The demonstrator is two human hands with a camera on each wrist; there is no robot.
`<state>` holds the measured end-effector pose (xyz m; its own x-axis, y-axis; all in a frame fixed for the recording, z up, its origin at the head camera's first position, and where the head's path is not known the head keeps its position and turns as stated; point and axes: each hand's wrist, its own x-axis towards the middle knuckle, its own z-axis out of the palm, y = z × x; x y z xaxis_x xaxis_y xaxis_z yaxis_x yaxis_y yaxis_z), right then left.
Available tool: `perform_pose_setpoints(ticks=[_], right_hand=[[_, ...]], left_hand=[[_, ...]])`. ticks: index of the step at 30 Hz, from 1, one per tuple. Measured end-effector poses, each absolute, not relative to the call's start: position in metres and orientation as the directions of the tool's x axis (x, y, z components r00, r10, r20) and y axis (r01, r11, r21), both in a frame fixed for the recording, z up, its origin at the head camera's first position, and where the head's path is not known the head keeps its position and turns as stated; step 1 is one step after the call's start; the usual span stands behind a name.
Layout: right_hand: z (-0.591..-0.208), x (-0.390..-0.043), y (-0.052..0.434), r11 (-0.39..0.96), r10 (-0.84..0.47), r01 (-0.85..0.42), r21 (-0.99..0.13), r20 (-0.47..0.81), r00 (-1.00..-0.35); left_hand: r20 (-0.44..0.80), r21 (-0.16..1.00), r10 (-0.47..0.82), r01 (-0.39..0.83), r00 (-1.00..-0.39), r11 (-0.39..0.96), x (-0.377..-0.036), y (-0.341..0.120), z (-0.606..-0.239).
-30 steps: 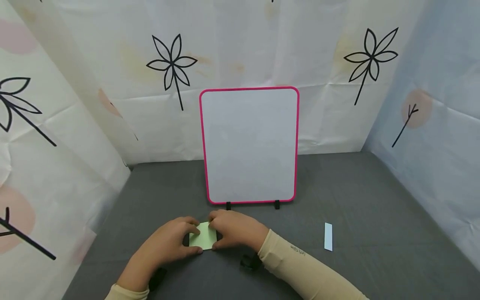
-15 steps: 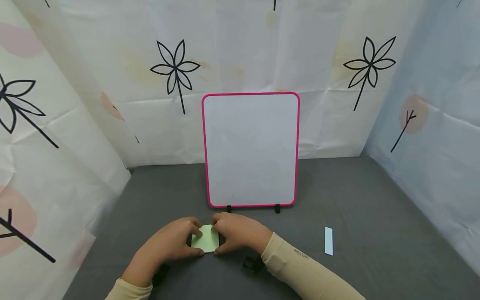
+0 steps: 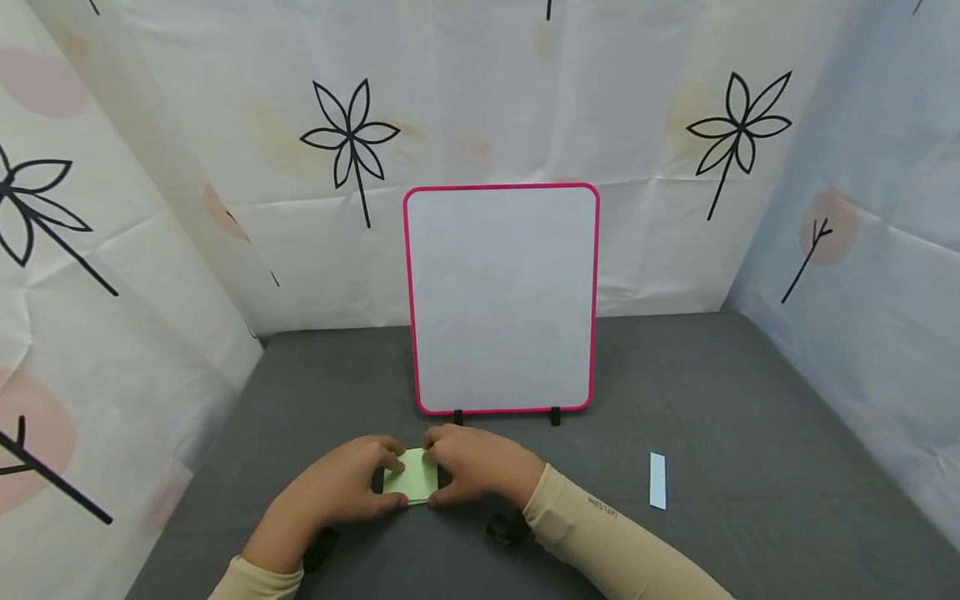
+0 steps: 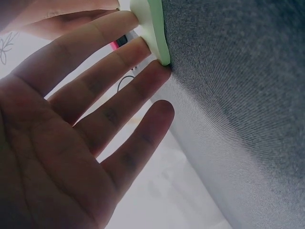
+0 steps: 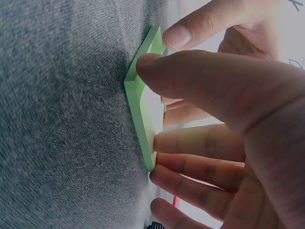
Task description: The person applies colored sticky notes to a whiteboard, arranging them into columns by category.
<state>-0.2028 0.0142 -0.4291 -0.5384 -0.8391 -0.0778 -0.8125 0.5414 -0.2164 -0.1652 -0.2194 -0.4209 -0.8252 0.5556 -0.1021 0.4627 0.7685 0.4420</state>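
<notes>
Left of and before the whiteboard (image 3: 501, 300), the left grip (image 3: 337, 483) holds the green pad (image 3: 412, 477), before the whiteboard's lower left corner; the right grip (image 3: 483, 465) holds it too; rightward lies a pale-blue strip (image 3: 657, 481).

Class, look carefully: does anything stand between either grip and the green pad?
Nothing visible does. The left grip and right grip both touch the green pad; the pale blue strip lies apart, off to the right, not between them.
</notes>
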Motion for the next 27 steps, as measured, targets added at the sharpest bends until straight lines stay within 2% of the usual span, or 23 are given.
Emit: perform_pose_setpoints(ticks=[12, 27], right_hand=[[-0.4284, -0.2049, 0.0137, 0.515, -0.854, -0.818, -0.255, -0.067, -0.516], [-0.4298, -0.2018, 0.0088, 0.498, -0.847, -0.848, -0.181, 0.105, -0.52]], left_hand=[[-0.109, 0.48, 0.554, 0.444, -0.825, 0.757, -0.164, -0.2212, -0.4184], [-0.029, 0.473, 0.58, 0.5, -0.814, 0.726, -0.17, -0.223, -0.4192]])
